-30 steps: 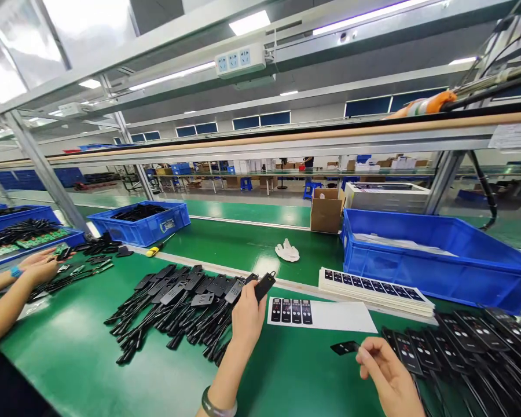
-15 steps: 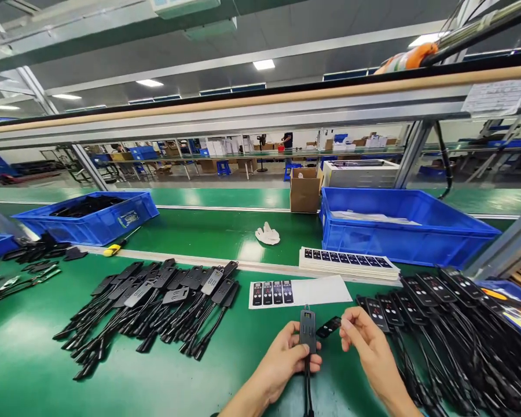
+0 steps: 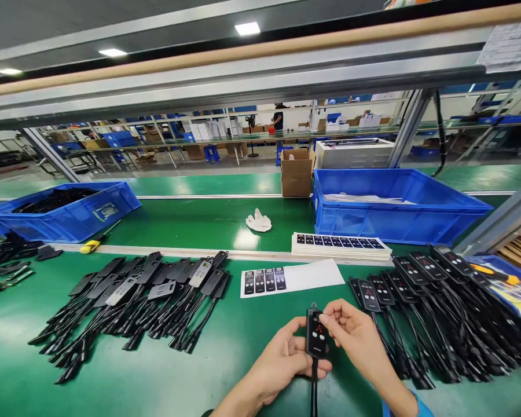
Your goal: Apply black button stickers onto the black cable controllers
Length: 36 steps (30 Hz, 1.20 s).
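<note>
Upright in my left hand [image 3: 282, 358] is a small black controller [image 3: 308, 336], its fingers wrapped round the lower body and its thumb on the near left edge. Two black cables [image 3: 314, 385] hang from its lower end. A black label sticker [image 3: 317, 343] with a red mark and two white button prints lies over the controller's face. Thumb and fingertips of my right hand [image 3: 351, 331] are closed at the sticker's upper right corner. Whether that corner is stuck down, I cannot tell. Beyond my hands lies a white label sheet [image 3: 310, 274] with several stickers at its left end.
Controllers with plain faces [image 3: 124, 289] lie heaped on the left; labelled ones [image 3: 410, 269] are piled on the right. Behind are a label stack [image 3: 341, 250], a white glove [image 3: 259, 221], a screwdriver [image 3: 92, 245], a carton [image 3: 296, 176] and two blue bins [image 3: 399, 223] [image 3: 65, 220].
My right hand has moved left, bringing the sticker from beside the controller onto its face, covering the small display and slots. My left hand keeps its hold. The view has tilted downward.
</note>
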Tool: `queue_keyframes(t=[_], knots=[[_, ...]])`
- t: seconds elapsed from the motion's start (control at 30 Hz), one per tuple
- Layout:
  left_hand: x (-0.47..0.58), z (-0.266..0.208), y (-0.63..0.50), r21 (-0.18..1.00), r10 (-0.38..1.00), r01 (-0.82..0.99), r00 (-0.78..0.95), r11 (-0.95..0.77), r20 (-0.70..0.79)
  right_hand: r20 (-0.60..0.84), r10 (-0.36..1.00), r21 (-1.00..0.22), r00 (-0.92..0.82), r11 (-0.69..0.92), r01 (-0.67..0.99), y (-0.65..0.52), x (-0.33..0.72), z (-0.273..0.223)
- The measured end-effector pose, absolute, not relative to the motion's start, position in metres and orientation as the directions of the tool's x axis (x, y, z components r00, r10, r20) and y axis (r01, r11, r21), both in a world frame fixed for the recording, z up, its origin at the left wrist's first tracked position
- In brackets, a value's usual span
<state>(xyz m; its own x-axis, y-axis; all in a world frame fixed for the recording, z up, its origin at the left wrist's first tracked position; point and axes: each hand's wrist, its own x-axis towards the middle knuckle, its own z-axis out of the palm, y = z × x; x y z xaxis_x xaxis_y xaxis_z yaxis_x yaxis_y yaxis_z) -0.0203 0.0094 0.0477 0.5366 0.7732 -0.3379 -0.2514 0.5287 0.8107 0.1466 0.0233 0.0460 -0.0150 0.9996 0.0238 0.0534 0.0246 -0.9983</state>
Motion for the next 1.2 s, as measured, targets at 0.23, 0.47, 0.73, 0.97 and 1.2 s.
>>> queue_keyframes(t=[0.23, 0.47, 0.73, 0.97, 1.2], knots=[[-0.021, 0.047, 0.008, 0.804, 0.764, -0.266, 0.56, 0.532, -0.321, 0.017, 1.0, -0.998, -0.022, 0.019, 0.064, 0.022, 0.146, 0.042], [-0.018, 0.045, 0.006, 0.822, 0.773, -0.25, 0.552, 0.511, -0.312, 0.021, 1.0, -0.998, -0.009, 0.022, 0.064, 0.021, 0.144, 0.041], [-0.018, 0.044, 0.007, 0.846, 0.78, -0.227, 0.552, 0.482, -0.296, 0.007, 1.0, -0.997, 0.001, 0.006, 0.071, 0.022, 0.144, 0.041], [-0.017, 0.046, 0.006, 0.855, 0.783, -0.204, 0.541, 0.477, -0.307, -0.006, 1.0, -0.998, 0.022, -0.008, 0.065, 0.021, 0.143, 0.041], [-0.015, 0.045, 0.004, 0.859, 0.788, -0.202, 0.533, 0.471, -0.308, 0.013, 0.998, -0.995, 0.057, 0.007, 0.104, 0.021, 0.143, 0.034]])
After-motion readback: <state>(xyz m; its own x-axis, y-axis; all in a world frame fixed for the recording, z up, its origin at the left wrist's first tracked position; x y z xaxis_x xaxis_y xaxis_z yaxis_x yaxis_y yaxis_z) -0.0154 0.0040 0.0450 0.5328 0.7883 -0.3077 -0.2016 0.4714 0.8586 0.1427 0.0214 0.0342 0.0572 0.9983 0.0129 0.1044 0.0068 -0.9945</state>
